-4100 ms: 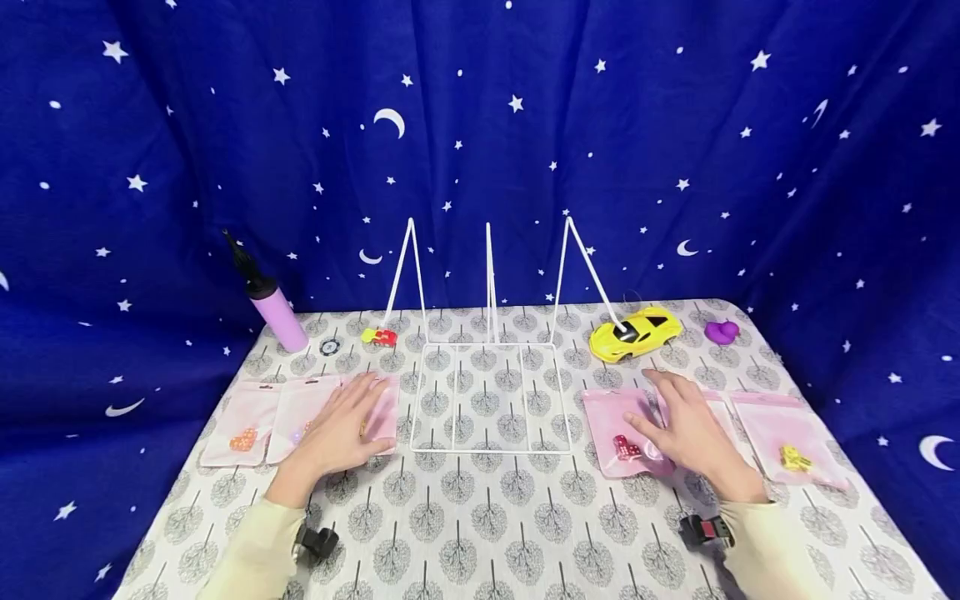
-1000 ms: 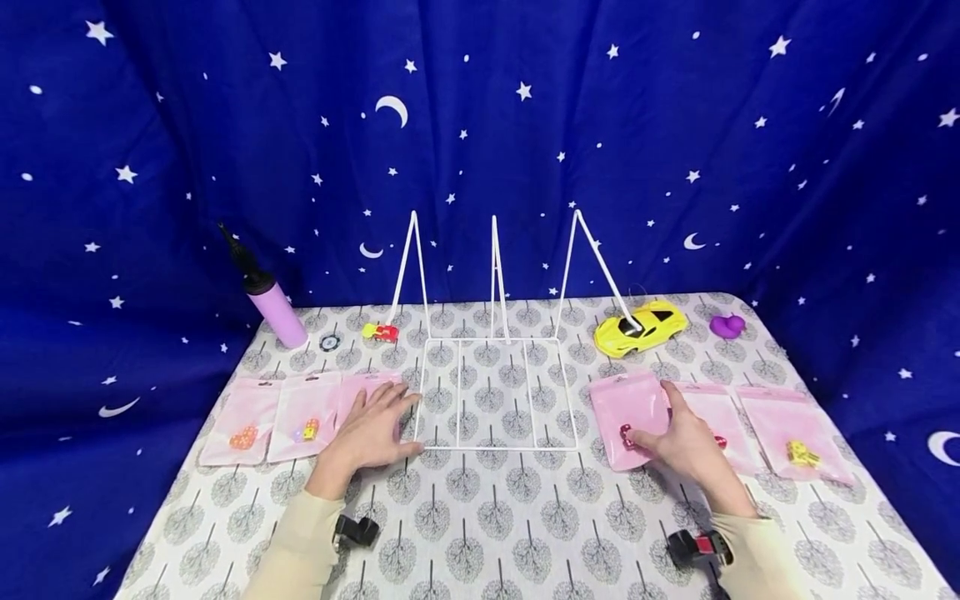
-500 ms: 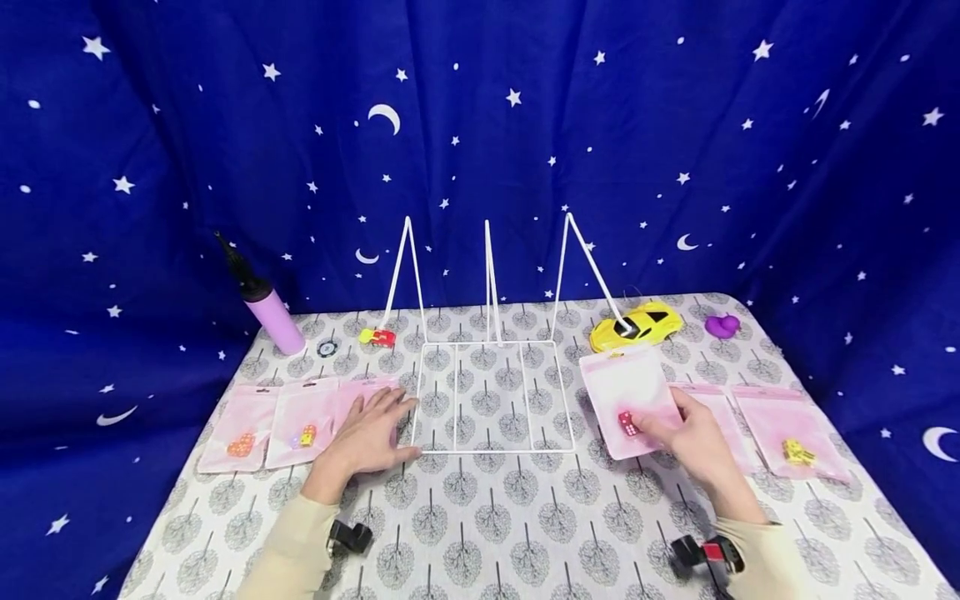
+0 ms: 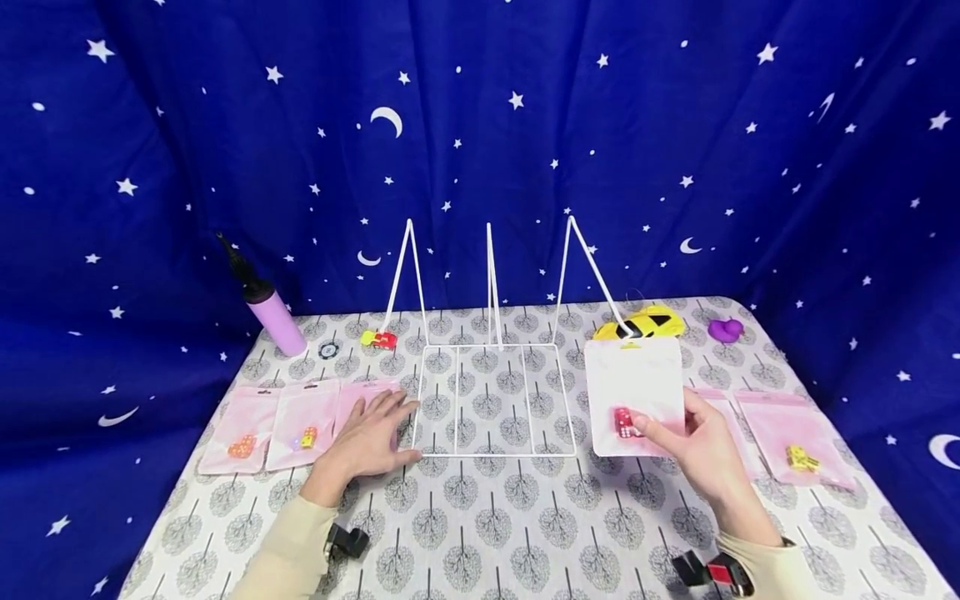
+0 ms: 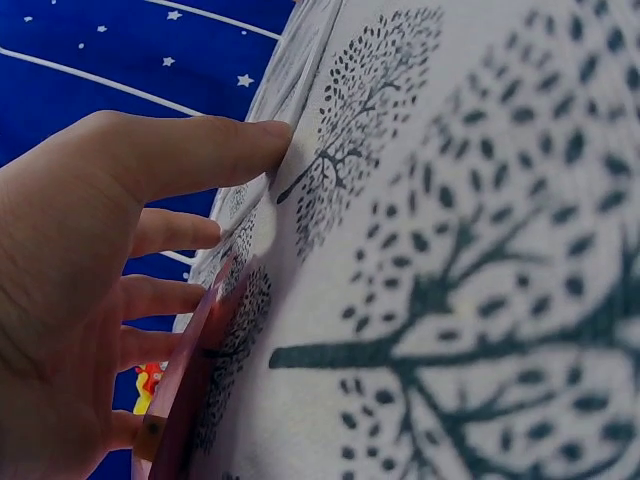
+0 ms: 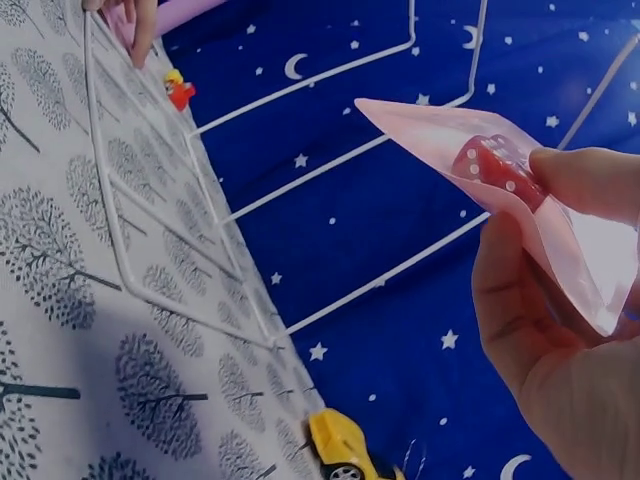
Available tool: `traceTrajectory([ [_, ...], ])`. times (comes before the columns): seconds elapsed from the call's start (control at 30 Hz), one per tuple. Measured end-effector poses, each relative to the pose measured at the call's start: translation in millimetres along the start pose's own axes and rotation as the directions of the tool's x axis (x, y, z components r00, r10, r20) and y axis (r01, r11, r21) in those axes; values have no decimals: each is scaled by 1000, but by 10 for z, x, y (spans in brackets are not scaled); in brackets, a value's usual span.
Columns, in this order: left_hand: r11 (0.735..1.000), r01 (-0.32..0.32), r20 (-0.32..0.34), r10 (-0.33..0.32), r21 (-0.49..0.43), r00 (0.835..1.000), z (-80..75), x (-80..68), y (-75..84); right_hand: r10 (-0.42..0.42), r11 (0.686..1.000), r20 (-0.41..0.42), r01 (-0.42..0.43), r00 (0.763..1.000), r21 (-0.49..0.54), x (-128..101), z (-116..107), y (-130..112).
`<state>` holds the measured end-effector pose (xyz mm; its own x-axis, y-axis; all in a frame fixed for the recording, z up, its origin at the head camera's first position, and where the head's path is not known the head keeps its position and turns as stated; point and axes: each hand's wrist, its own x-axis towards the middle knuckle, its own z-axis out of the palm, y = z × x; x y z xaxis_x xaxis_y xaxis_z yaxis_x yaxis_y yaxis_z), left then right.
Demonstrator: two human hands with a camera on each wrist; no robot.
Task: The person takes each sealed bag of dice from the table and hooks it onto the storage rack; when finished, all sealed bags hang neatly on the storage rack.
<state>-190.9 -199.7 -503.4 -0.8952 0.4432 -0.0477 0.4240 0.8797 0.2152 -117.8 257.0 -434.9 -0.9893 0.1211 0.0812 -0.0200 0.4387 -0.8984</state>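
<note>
Right hand: the right hand point(image 4: 701, 446) is raised just above the table's near right part, thumb and fingers pinching the lower edge of a pink bag point(image 4: 634, 393) so that it stands upright, facing the person, as if for a look at what is inside.
Pink bag: clear of the cloth, held between the wire rack and the bags on the right; red dice point(image 4: 624, 422) sit at its bottom, right by the thumb, and the right wrist view shows them bulging the plastic point(image 6: 492, 165).
Left hand: the left hand point(image 4: 367, 437) lies flat on the table near the rack's front left corner, fingers straight and a little spread, resting on the edge of another pink bag point(image 4: 358, 398), which seems to pin it in place.
Left row: two more bags lie flat toward the left edge, one with orange dice point(image 4: 242, 446), one with yellow dice point(image 4: 308, 437).
Right row: a bag with yellow dice point(image 4: 799, 457) lies flat near the right edge.
Wire rack: the white wire rack point(image 4: 491, 392) sits at the table's middle, its three prongs rising at the back.
Far edge: a purple pump point(image 4: 272, 317), a small red and yellow car point(image 4: 379, 337), a yellow car point(image 4: 640, 322) partly behind the held bag, and a purple toy point(image 4: 724, 330).
</note>
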Motion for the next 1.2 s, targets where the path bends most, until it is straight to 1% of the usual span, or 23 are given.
traceTrajectory([
  [0.17, 1000, 0, 10, 0, 3, 1000, 1, 1, -2, -88, 995, -27, 89, 996, 36, -79, 26, -107],
  [0.4, 1000, 11, 24, -12, 4, 1000, -2, 1, 1, -145, 988, -70, 148, 987, 38, -176, 20, -226],
  [0.47, 1000, 8, 17, -8, -2, 1000, -8, -3, 8, -180, 980, -69, 185, 981, 74, -195, 16, -255],
  [0.53, 1000, 4, 6, -4, -7, 1000, -16, -10, 13, -228, 962, -61, 234, 972, 140, -211, 12, -280],
  [0.6, 1000, 4, 0, -4, -5, 1000, -18, -13, 13, -275, 937, -57, 281, 960, 207, -227, 10, -301],
  [0.77, 1000, -3, -9, 3, 2, 1000, -15, -14, 1, -334, 861, -88, 342, 939, 376, -273, 22, -343],
  [0.83, 1000, -5, -11, 5, -2, 1000, -15, -9, -3, -359, 825, -97, 364, 928, 432, -284, 28, -358],
  [0.93, 1000, -4, -10, 4, -10, 1000, -14, 3, -7, -412, 789, -90, 404, 907, 462, -288, 18, -381],
  [1.0, 1000, -3, -5, 3, -10, 1000, -6, 13, -11, -436, 778, -89, 425, 895, 463, -285, 7, -406],
  [1.07, 1000, 1, 0, -1, -9, 1000, 2, 22, -14, -445, 777, -87, 432, 891, 457, -279, -4, -437],
  [1.1, 1000, 3, 1, -3, -9, 1000, 7, 24, -16, -445, 773, -88, 432, 891, 465, -276, -5, -451],
  [1.2, 1000, 7, 4, -7, -15, 1000, 15, 20, -16, -437, 772, -93, 426, 895, 472, -262, -4, -476],
])
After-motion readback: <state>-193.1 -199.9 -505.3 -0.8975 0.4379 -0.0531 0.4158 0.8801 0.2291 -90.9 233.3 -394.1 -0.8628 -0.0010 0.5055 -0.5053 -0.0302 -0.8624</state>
